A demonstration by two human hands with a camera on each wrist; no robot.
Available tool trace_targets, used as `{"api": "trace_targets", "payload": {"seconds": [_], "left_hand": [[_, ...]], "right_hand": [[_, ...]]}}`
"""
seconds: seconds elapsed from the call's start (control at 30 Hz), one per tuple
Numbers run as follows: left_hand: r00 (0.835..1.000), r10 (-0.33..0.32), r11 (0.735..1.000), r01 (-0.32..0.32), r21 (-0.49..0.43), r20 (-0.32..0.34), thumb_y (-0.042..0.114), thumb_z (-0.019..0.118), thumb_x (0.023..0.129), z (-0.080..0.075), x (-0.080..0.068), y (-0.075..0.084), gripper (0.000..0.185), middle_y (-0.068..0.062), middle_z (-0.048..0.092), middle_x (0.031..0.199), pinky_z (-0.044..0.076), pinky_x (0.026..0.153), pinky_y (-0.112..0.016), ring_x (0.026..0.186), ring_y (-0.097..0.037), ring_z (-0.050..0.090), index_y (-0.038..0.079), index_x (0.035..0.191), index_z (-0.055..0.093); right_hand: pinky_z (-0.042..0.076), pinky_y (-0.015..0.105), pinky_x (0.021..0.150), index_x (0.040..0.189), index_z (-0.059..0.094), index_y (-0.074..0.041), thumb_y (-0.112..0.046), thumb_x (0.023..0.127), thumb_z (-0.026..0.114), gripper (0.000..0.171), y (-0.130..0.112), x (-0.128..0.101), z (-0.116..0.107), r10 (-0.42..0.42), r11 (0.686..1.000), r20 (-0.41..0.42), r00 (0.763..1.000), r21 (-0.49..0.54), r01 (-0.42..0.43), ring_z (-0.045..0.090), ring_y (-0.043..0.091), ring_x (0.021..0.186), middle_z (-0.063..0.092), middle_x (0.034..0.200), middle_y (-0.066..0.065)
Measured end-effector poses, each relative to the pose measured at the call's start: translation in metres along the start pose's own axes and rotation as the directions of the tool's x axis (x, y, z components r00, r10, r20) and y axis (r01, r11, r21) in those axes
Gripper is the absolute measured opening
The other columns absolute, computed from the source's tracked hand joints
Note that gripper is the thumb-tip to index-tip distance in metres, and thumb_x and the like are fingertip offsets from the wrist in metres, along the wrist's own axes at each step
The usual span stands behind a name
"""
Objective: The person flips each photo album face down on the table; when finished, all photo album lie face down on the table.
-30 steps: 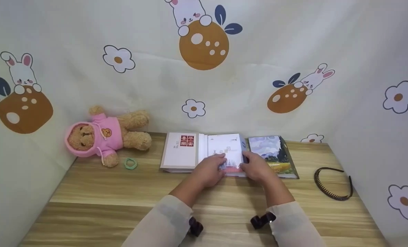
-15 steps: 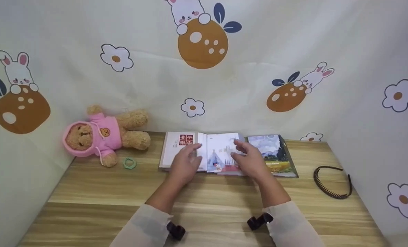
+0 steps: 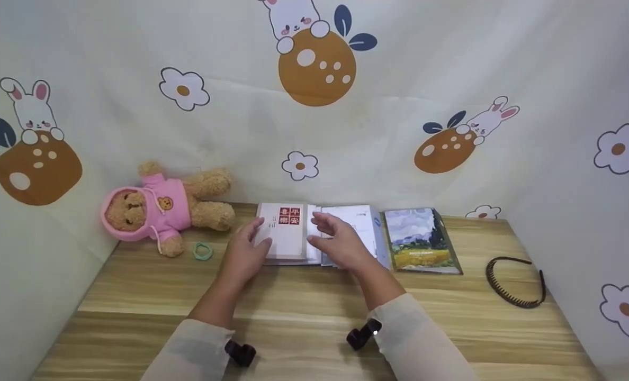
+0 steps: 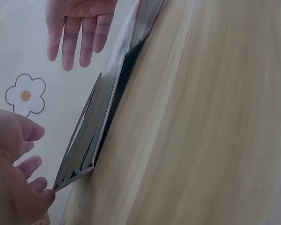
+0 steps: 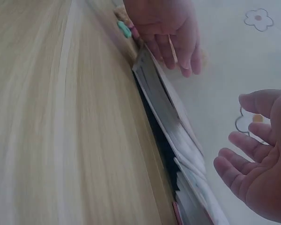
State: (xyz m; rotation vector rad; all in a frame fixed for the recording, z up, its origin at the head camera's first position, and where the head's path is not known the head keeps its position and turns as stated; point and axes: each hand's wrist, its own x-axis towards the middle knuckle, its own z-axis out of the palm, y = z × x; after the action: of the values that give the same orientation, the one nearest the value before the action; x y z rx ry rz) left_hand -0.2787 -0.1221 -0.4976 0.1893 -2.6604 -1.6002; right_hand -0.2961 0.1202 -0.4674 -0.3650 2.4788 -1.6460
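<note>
A cream book (image 3: pixel 280 243) with red square characters lies on the table at the left of a row. My left hand (image 3: pixel 245 251) is at its left edge, fingers loosely bent; in the left wrist view a fingertip of that hand (image 4: pixel 18 173) meets or nearly meets the book's corner. Over the right side of the cream book and the white illustrated book (image 3: pixel 365 227) hovers my right hand (image 3: pixel 341 243). Its fingers are spread and relaxed in the right wrist view, holding nothing. The hand hides part of the illustrated book.
To the right lies a book with a painted landscape cover (image 3: pixel 420 241). A dark toothed headband (image 3: pixel 505 291) sits farther right. A teddy bear in a pink hoodie (image 3: pixel 161 209) and a green hair tie (image 3: pixel 203 251) are on the left. Patterned cloth (image 3: pixel 230 127) hangs behind the table.
Both hands have moved left, from the white illustrated book to the cream book. The illustrated book's grip was released, and it now lies between the other two.
</note>
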Motion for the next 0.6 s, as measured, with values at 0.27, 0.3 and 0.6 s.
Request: {"api": "trace_targets", "payload": {"seconds": [0.27,0.3,0.6], "left_hand": [[0.995,-0.051,0.995,0.057,-0.076,0.08,0.021,0.062,0.105,-0.01,0.008,-0.009,0.069,-0.019,0.034,0.174,0.029,0.134,-0.05,0.163,-0.036,0.033,0.008,0.167,0.034],[0.995,-0.056,0.994,0.064,-0.088,0.086,0.02,0.062,0.105,-0.01,0.009,-0.01,0.07,-0.018,0.034,0.175,0.029,0.134,-0.05,0.163,-0.036,0.033,0.007,0.167,0.033],[0.974,-0.14,0.98,0.162,-0.116,0.178,0.012,0.063,0.104,-0.017,0.015,-0.014,0.073,-0.021,0.043,0.169,0.035,0.131,-0.053,0.158,-0.036,0.042,0.005,0.169,0.029]], "right_hand": [[0.039,0.05,0.129,0.159,0.052,-0.014,-0.025,0.099,0.076,0.065,-0.007,0.013,0.017,0.079,0.995,0.01,0.997,-0.059,-0.079,0.046,0.031,0.157,0.054,0.164,0.006],[0.039,0.051,0.13,0.159,0.051,-0.015,-0.025,0.099,0.076,0.066,-0.007,0.014,0.019,0.09,0.994,0.011,0.996,-0.07,-0.089,0.045,0.031,0.157,0.054,0.164,0.005],[0.033,0.048,0.133,0.161,0.051,-0.025,-0.034,0.098,0.077,0.069,-0.004,0.016,0.035,0.177,0.956,0.029,0.984,-0.244,-0.165,0.043,0.024,0.159,0.052,0.166,-0.002]]}}
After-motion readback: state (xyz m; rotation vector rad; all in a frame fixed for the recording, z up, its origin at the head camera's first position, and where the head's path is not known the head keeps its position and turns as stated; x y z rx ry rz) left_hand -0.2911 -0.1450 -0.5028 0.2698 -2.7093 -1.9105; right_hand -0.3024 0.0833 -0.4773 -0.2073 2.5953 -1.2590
